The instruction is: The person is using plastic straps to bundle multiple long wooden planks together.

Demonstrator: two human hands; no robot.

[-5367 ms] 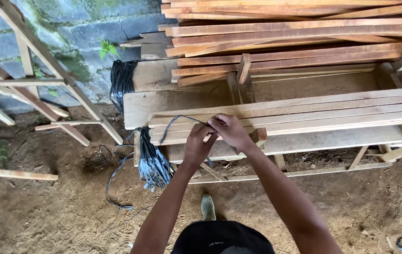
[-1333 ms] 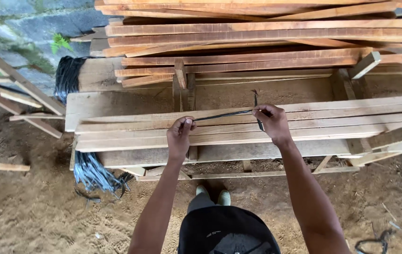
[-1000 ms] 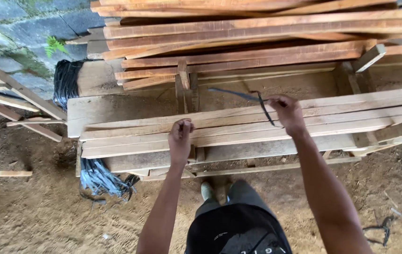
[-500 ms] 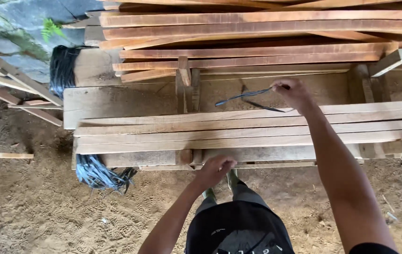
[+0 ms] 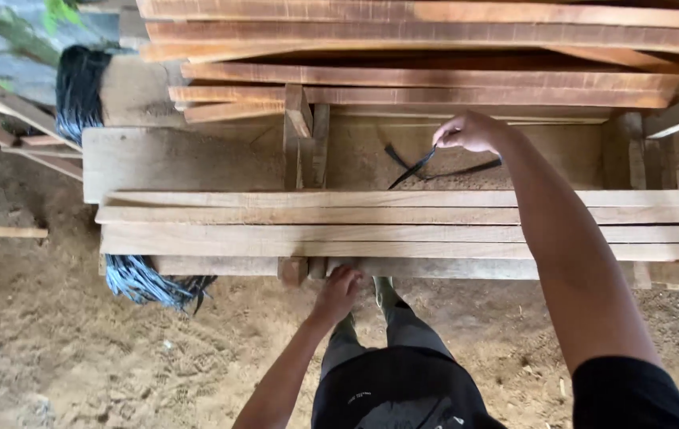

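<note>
Black strap — pinched, dangling under right hand

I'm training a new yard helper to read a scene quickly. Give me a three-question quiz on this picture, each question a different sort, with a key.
1. True or false: the right hand pinches a black strap above the far board.
2. Where is the left hand? A) on top of the slat stack B) at the near lower edge of the slat stack C) in the bundle of dark straps
3. Fill in: the bundle of dark straps hangs at the stack's ______ end, above the sandy ground.

Key: 1 true; 2 B; 3 left.
</note>
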